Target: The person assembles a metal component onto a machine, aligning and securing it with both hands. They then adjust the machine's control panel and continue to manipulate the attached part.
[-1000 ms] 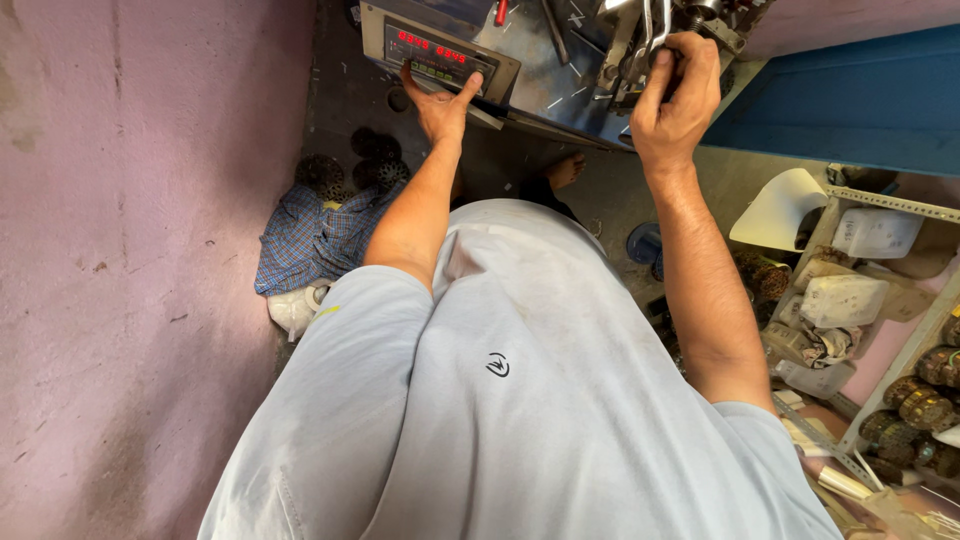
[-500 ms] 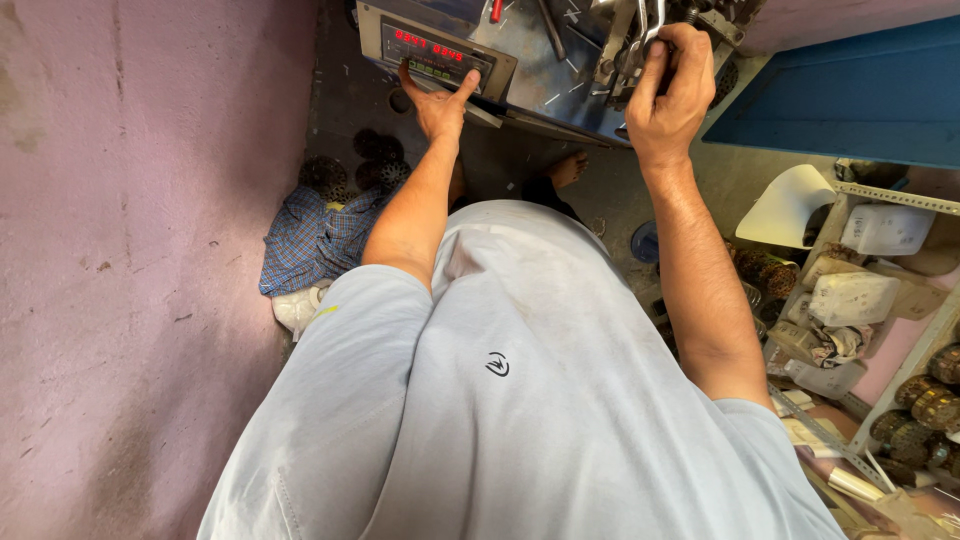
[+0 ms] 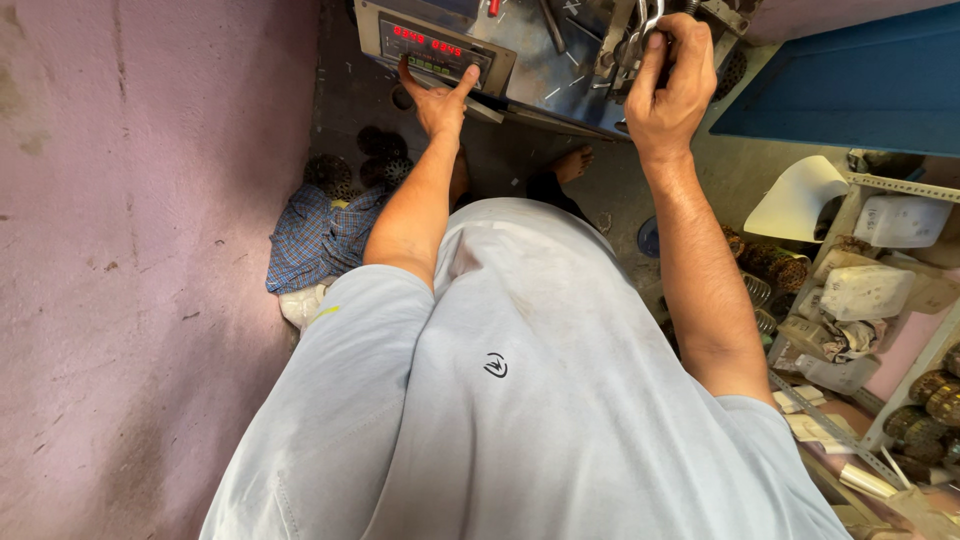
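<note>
Red-lit rectangular display panel [image 3: 436, 50] top centre, on the grey machine; pale plastic bags [image 3: 868, 292] stacked on right-hand shelving.

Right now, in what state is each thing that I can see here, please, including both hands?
Left hand: raised, fingertips on the control panel.
Control panel: on, red digits lit.
Right hand: closed around a metal lever.
Metal lever: gripped, on the machine.
Checked cloth: crumpled on the floor.
White bags: lying on the shelf at right.
</note>
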